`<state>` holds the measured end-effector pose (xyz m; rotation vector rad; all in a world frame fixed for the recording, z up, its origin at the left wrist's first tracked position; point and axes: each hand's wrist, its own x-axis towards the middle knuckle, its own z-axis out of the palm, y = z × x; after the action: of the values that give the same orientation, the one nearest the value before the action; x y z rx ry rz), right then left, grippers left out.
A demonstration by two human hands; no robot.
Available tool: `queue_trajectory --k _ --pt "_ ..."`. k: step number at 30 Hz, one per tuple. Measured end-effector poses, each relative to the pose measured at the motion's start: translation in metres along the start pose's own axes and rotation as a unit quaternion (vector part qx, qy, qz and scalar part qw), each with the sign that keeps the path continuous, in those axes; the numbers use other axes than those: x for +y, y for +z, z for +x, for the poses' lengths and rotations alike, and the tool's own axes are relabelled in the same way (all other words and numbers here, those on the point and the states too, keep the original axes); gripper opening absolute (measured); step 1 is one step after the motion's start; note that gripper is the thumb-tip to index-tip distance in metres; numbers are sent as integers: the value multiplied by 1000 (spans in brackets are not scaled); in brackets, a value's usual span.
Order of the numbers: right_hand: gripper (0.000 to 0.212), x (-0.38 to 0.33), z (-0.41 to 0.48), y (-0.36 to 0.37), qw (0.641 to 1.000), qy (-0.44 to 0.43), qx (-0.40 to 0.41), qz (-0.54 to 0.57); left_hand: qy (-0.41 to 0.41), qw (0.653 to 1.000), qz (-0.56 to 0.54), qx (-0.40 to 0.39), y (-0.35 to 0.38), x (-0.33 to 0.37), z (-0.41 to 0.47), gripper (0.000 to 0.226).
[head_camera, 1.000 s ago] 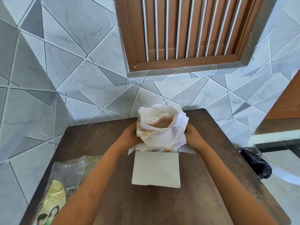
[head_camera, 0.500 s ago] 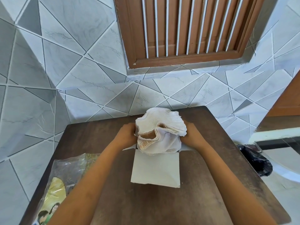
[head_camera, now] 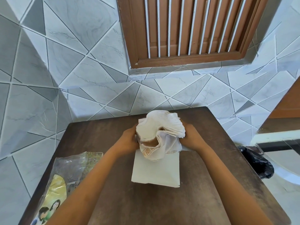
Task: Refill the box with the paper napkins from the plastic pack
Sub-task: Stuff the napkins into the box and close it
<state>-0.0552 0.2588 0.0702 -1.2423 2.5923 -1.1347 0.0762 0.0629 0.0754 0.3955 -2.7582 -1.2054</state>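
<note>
A thick bundle of white paper napkins (head_camera: 160, 127), bent and folded over on itself, sits at the far open end of a white box (head_camera: 155, 171) lying flat on the brown table. My left hand (head_camera: 129, 140) presses the bundle's left side and my right hand (head_camera: 191, 138) presses its right side. The lower napkins show a gold printed border and hang over the box's mouth. The box's opening is hidden behind the bundle. The plastic pack (head_camera: 65, 177), clear with a yellow printed label, lies crumpled at the table's left front corner.
The dark brown table (head_camera: 211, 192) stands against a grey tiled wall below a brown louvred window (head_camera: 191, 28). A black bag (head_camera: 256, 161) lies on the floor to the right of the table, beside a white ledge.
The napkin bundle has been squeezed from an open ring shape into a folded wad and pushed lower toward the box. Both hands have stayed on its sides.
</note>
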Motion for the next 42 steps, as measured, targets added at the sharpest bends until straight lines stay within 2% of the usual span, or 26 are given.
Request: queue_trajectory --k 2,4,6,8,11,12,17,19,22,23,24,25,26,28,30,33,36,38,42 --pt "34 2 -1 -1 1000 3 7 15 31 997 -68 2 -8 10 -5 74" --pt "34 3 -2 -1 999 10 8 36 58 996 -74 9 -9 15 -2 89" --pt "36 4 -3 -2 999 17 -1 49 60 994 -86 38 -6 16 2 81" --pt "42 4 -4 -4 996 21 -17 85 46 990 -113 70 -4 14 4 59" --pt "67 1 -6 -9 984 40 -69 159 39 987 -136 75 -6 7 5 45" --pt "69 0 -5 -9 982 49 -74 168 40 987 -138 68 -7 5 5 45" --pt "23 -11 -2 -6 971 69 3 228 49 992 -118 24 -17 7 8 47" --pt "22 -11 -3 -6 974 66 11 218 42 994 -101 2 -23 8 9 49" --pt "44 -8 -6 -11 971 53 -33 231 30 996 -74 -37 -35 12 17 52" --pt "62 -8 -6 -14 970 46 -61 229 29 997 -47 -48 -38 14 20 52" --pt "89 -7 -7 -16 976 30 -83 201 31 998 -18 -58 -41 18 23 48" --pt "113 -8 -8 -16 986 7 -100 136 29 997 7 -66 -44 20 25 42" --pt "128 -9 -9 -14 993 -22 -106 46 28 997 24 -71 -46 23 27 40" --pt "137 -12 -11 -8 984 -87 -92 -129 32 996 31 -76 -49 24 29 51" --pt "133 -12 -10 0 973 -102 -71 -193 32 996 26 -74 -50 24 29 54" --pt "115 -10 -8 6 977 -109 -36 -182 31 996 26 -76 -51 25 28 43" --pt "74 -11 -5 7 996 -63 43 -48 30 996 28 -76 -50 26 27 36" --pt "54 -14 -2 4 996 -29 84 25 30 997 25 -74 -51 27 25 35" --pt "45 -16 0 2 993 -2 72 91 25 997 21 -73 -51 27 25 37"
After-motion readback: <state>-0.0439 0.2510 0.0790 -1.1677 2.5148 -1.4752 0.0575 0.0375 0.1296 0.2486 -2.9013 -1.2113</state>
